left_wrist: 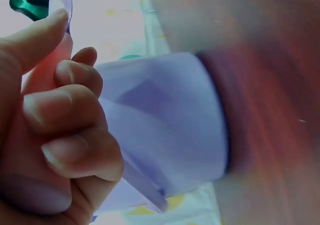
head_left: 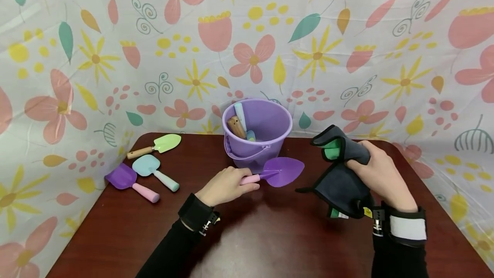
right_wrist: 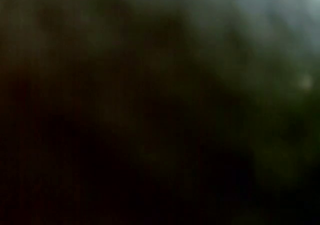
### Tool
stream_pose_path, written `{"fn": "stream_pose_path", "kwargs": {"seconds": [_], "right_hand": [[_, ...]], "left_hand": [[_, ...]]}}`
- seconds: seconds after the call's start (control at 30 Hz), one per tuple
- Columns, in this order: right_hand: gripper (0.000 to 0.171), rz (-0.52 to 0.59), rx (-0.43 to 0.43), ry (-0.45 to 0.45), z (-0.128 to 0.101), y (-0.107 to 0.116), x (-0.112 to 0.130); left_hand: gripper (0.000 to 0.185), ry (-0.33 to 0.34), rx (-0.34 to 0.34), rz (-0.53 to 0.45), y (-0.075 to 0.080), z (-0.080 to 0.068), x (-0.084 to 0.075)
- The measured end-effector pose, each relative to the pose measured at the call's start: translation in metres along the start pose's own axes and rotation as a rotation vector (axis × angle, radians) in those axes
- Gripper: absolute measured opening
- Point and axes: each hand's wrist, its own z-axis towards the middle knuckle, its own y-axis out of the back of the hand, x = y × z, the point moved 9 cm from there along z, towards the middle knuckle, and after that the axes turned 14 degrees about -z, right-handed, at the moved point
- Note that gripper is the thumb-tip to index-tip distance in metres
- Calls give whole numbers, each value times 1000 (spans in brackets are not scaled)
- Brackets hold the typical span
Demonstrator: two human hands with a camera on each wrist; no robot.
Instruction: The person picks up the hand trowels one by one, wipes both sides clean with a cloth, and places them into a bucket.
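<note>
Purple trowel [head_left: 284, 172]: just in front of the purple bucket [head_left: 252, 151], outside it.
Left grip [head_left: 227, 185]: closed round the trowel's pink handle [head_left: 250, 179].
Right grip [head_left: 381, 176]: pinching folded dark cloth [head_left: 341, 185] (fingers partly hidden).
Progress: apparently partway; some tools [head_left: 236, 127] already sit inside the bucket.
Worktop [head_left: 289, 243], left: green trowel [head_left: 167, 143], blue spade [head_left: 146, 165], purple scoop [head_left: 122, 177], seemingly left to handle.
In the way: only the lowered bail [head_left: 245, 158], apparently.
</note>
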Motion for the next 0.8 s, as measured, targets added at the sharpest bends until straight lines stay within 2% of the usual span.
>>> {"fn": "stream_pose_path", "kwargs": {"seconds": [0.13,0.27,0.4,0.5,0.63,0.73,0.8], "right_hand": [[50,17,-62,9,-5,12,15],[42,40,-109,16,-9,21,27],[37,58,-158,13,-16,31,35],[37,93,-197,-4,-23,38,42],[35,199,-262,-21,-29,47,52],[34,269,-322,17,-31,50,63],[35,284,-348,52,-31,48,72]], "left_hand": [[35,-6,-35,-12,9,3,-15],[38,3,-43,3,17,4,-31],[36,-2,-58,-31,28,8,-45],[34,-19,-82,-92,40,13,-54],[30,-46,-137,-167,55,19,-64],[27,-32,-182,-254,63,19,-66],[26,1,-206,-322,63,14,-62]]}}
